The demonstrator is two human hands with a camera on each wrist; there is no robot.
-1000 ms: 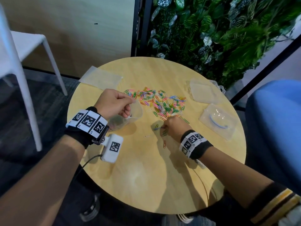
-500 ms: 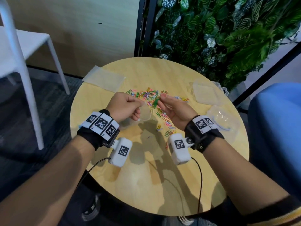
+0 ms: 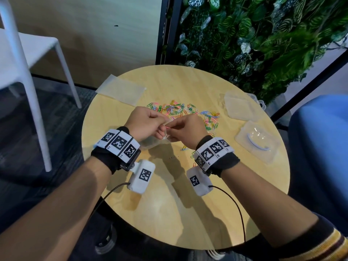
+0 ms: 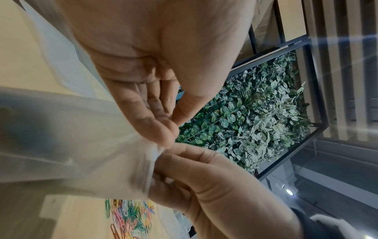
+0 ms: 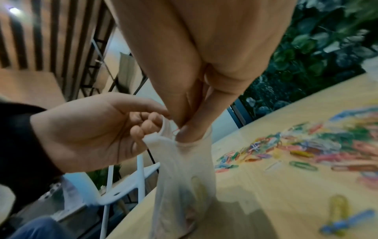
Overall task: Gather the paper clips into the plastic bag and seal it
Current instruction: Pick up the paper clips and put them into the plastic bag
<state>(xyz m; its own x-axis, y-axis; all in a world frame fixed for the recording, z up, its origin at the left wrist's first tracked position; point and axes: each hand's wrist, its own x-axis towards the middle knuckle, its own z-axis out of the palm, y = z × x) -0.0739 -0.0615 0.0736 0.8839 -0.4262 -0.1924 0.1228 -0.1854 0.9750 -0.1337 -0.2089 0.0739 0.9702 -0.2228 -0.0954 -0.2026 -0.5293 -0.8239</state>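
My left hand pinches the rim of a small clear plastic bag and holds it up just above the round wooden table. My right hand meets it, pinching a red paper clip. In the right wrist view its fingertips push into the bag's mouth, and the plastic bag hangs down with a few clips showing inside. The left wrist view shows the thumb and fingers pinching the bag's edge. A pile of coloured paper clips lies on the table behind both hands.
Spare flat bags lie at the table's back left and back right. A bag holding a blue item lies at right. Loose clips lie by my right wrist. White chair left, plant wall behind, blue seat right.
My right hand rose from the table beside the pile with clips pinched and moved left to the bag's mouth. The left hand lifted the bag slightly toward it.
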